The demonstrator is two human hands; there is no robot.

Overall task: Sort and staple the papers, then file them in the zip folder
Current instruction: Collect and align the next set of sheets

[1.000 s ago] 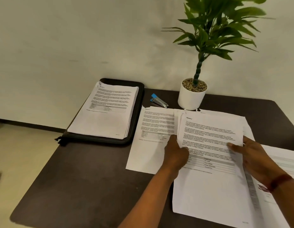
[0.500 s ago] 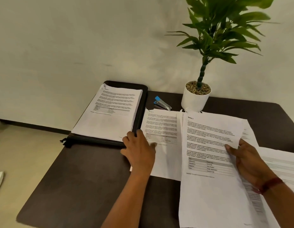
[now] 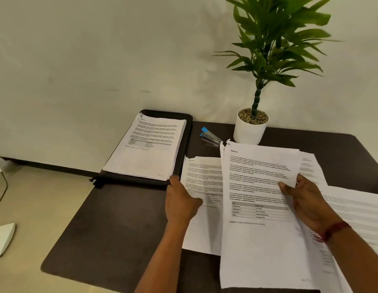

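On the dark table (image 3: pixel 112 225), a "Section 2" stack of printed papers (image 3: pixel 258 187) is raised a little, and my right hand (image 3: pixel 306 199) grips its right edge with the thumb on top. Left of it lies another printed stack (image 3: pixel 203 176). My left hand (image 3: pixel 181 199) holds that stack's left edge, thumb on the page. A black zip folder (image 3: pixel 185 144) lies closed at the back left with a paper stack (image 3: pixel 150 146) on top. A blue and silver stapler (image 3: pixel 210 136) rests between the folder and the pot.
A white pot with a green plant (image 3: pixel 249 130) stands at the back against the wall. More printed sheets (image 3: pixel 357 210) spread over the table's right side. The table's left edge drops to a beige floor (image 3: pixel 35 208).
My left hand left the "Section 2" stack and moved left to the edge of the neighbouring stack. My right hand has tilted the "Section 2" stack up slightly.
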